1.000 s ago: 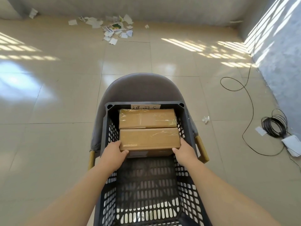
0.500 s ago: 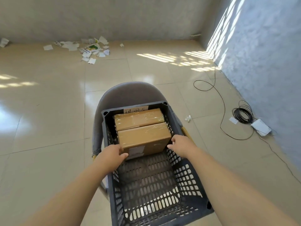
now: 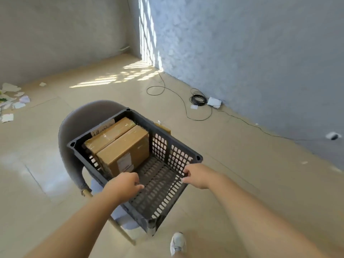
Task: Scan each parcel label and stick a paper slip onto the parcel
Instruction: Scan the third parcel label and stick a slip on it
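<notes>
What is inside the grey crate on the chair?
Two cardboard boxes at the far end of the crate: the nearer box, with a white label, and the farther box against it. Anything beneath or behind them is hidden.

**Supporting surfaces and their loads**

A beige tiled floor bears a grey round-backed chair, scattered white paper scraps at far left, and a coiled black cable beside a flat white box. A dark grey perforated plastic crate rests on the chair. Two brown cardboard parcels lie side by side at the crate's far end.
</notes>
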Available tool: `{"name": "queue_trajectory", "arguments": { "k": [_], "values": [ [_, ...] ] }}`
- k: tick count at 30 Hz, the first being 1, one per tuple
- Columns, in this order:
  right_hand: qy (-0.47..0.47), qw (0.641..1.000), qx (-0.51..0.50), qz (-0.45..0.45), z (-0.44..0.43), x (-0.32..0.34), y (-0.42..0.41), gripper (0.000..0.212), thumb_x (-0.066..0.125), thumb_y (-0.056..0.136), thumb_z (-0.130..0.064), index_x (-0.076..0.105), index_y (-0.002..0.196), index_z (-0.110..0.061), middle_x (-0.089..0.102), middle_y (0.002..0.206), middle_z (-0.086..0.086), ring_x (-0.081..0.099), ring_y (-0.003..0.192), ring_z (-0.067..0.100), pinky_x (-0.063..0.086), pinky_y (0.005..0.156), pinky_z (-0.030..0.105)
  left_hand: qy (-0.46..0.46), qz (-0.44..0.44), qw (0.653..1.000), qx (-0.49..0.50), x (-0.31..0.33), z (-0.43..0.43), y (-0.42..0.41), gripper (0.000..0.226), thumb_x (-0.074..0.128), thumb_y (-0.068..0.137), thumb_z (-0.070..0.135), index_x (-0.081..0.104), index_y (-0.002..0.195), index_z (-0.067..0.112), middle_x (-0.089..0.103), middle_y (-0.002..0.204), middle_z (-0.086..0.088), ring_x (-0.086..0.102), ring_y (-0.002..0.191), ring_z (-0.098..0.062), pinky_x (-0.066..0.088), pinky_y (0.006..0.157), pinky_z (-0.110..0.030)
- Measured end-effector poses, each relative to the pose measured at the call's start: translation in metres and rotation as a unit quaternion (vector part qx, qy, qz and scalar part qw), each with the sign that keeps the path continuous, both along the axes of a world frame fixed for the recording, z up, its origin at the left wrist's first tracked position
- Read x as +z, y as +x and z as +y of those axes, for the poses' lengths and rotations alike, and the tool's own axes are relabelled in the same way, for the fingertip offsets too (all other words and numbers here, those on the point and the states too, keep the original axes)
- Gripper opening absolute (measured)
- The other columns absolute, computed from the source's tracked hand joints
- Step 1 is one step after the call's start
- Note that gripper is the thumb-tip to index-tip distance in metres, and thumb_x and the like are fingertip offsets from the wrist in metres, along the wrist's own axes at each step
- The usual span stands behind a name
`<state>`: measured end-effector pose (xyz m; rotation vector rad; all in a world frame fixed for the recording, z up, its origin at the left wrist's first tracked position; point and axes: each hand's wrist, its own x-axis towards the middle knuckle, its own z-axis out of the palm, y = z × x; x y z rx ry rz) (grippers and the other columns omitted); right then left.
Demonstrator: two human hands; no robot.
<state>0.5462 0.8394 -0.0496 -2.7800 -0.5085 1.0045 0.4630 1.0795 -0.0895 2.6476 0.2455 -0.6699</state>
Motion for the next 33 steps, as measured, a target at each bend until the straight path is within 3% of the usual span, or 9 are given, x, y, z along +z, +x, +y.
{"name": "queue_trajectory", "arguments": {
  "k": [5,11,21,26,33],
  "values": [
    [-0.013,0.994,-0.107,-0.011,-0.086,0.011,-0.072,0.051,0.055,0.092,-0.041,0.046,0.136,-0.018,0.052,0.136,0.007,0.051,0.121,0.027,0.041,0.097,0.035,-0.006,-0.010,0.993,-0.113,0.016,-0.084,-0.013,0.032,0.053,0.088,0.046,0.056,0.112,0.024,0.061,0.103,0.005,0.058,0.088,-0.010,0.050,0.074,-0.026],
    [-0.027,0.975,-0.221,-0.019,-0.200,0.021,-0.170,0.053,0.055,0.092,-0.044,0.046,0.136,-0.016,0.050,0.139,0.009,0.048,0.125,0.027,0.039,0.098,0.032,-0.001,-0.063,0.961,-0.270,0.031,-0.198,-0.054,0.042,0.050,0.089,0.050,0.052,0.122,0.025,0.058,0.120,0.003,0.057,0.105,-0.016,0.049,0.091,-0.032],
    [-0.006,0.915,-0.404,-0.007,-0.383,0.029,-0.378,0.049,0.055,0.090,-0.041,0.047,0.133,-0.019,0.052,0.133,0.003,0.052,0.115,0.023,0.044,0.085,0.033,-0.049,-0.079,0.905,-0.415,0.029,-0.391,-0.180,0.040,0.049,0.090,0.051,0.053,0.120,0.024,0.059,0.116,0.003,0.057,0.101,-0.015,0.046,0.089,-0.030],
    [-0.029,0.887,-0.459,-0.025,-0.465,0.032,-0.475,0.056,0.057,0.089,-0.049,0.046,0.136,-0.020,0.051,0.137,0.002,0.051,0.119,0.022,0.041,0.088,0.031,-0.083,-0.088,0.887,-0.446,0.032,-0.478,-0.251,0.036,0.050,0.089,0.051,0.055,0.117,0.029,0.060,0.111,0.009,0.058,0.098,-0.011,0.046,0.085,-0.025],
    [-0.018,0.831,-0.555,-0.026,-0.555,0.040,-0.568,0.055,0.057,0.091,-0.046,0.044,0.137,-0.019,0.050,0.139,0.003,0.050,0.122,0.021,0.043,0.096,0.032,-0.105,-0.080,0.836,-0.533,0.037,-0.588,-0.312,0.036,0.050,0.088,0.050,0.053,0.119,0.031,0.059,0.111,0.012,0.055,0.091,-0.007,0.043,0.077,-0.021]
  ]
}}
